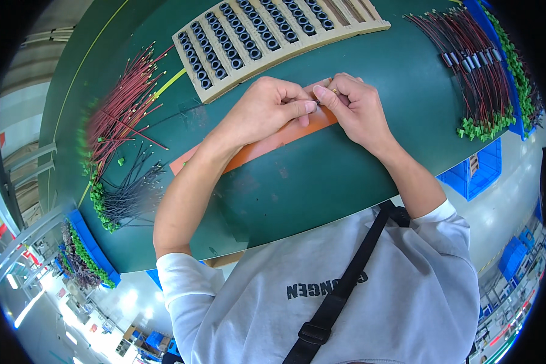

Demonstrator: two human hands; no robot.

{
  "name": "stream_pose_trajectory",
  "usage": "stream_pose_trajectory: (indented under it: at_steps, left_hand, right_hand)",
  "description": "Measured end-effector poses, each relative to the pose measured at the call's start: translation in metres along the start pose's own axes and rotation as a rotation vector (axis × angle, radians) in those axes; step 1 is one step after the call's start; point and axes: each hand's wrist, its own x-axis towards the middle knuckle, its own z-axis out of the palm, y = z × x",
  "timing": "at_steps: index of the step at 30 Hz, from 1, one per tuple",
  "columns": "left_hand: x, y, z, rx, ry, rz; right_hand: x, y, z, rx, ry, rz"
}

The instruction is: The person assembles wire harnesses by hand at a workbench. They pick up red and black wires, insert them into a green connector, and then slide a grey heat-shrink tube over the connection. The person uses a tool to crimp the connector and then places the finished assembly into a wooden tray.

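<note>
My left hand (276, 109) and my right hand (355, 106) meet above an orange strip (264, 145) that lies slantwise on the green table. Thumb and fingers are pinched together on both hands, with the fingertips nearly touching. Whatever small piece sits between them is mostly covered by the fingers, so I cannot make out its kind. Just beyond the hands stands a tan slotted tray (224, 88) holding rows of dark ring-shaped parts (249, 45). To the left of my left forearm, a thin dark wire (185, 112) lies across the table.
Red wires (124, 100) with light tips are heaped at left, with black wires (130, 191) with green connectors nearer me. At right lies a bundle of dark red wires (482, 91) with grey cylinders and green connectors. A blue bin (482, 173) stands below the table's right edge.
</note>
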Motion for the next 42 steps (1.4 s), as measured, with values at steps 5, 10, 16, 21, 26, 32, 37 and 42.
stream_pose_trajectory:
  at_steps: [5, 10, 16, 21, 26, 32, 37, 42]
  left_hand:
    - [0.0, 0.015, 0.0, 0.106, -0.018, -0.171]
    - [-0.005, 0.022, -0.009, 0.127, -0.007, -0.183]
    - [-0.07, -0.01, -0.017, 0.227, 0.269, 0.173]
    - [-0.083, -0.015, -0.004, 0.276, 0.385, 0.129]
    - [-0.079, -0.013, -0.009, 0.256, 0.335, 0.06]
    - [-0.079, -0.013, -0.01, 0.261, 0.323, 0.047]
    - [-0.078, -0.016, -0.007, 0.287, 0.346, 0.084]
    - [-0.077, -0.023, -0.012, 0.343, 0.293, 0.215]
  right_hand:
    - [-0.002, -0.001, -0.002, -0.034, -0.081, 0.022]
    - [-0.004, 0.002, 0.006, 0.085, 0.026, 0.075]
    - [0.003, 0.002, -0.001, 0.002, 0.025, 0.023]
    - [0.003, -0.001, 0.0, 0.025, 0.012, 0.047]
    - [0.001, 0.006, 0.001, 0.051, 0.012, -0.002]
    - [0.001, 0.002, 0.0, 0.004, -0.018, 0.029]
    - [0.0, 0.004, 0.001, 0.042, -0.007, 0.073]
    - [0.003, 0.008, 0.0, 0.134, 0.014, 0.137]
